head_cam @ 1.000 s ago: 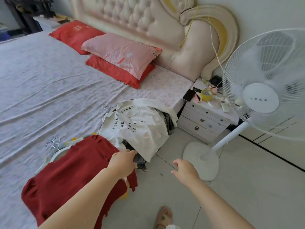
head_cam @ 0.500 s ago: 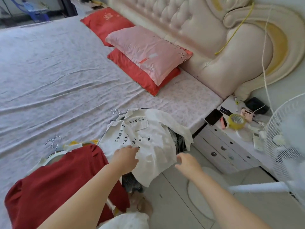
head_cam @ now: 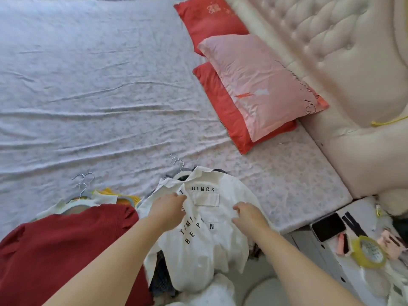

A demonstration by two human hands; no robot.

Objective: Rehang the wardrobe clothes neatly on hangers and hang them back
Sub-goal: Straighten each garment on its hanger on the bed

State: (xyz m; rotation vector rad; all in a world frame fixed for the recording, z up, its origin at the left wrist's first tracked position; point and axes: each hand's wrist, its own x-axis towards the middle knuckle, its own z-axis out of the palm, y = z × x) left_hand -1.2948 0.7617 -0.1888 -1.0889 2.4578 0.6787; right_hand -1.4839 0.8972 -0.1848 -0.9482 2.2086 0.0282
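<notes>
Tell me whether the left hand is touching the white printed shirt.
Touching. The head view shows the left hand lying on the white shirt, its fingertips resting over the printed letters beside the chest pocket, with no gap.

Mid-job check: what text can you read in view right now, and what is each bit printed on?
"HINGS": on the white shirt, above its pocket.
"T": same shirt, just left of that.
"TIM", "BE P", "N": lower on the shirt; the left hand hides the rest.
Print on the far red pillow: pale, blurred, unreadable.
Script on the pink pillow: along its edge, unreadable.
Print on the yellow tape roll: too small.
</notes>
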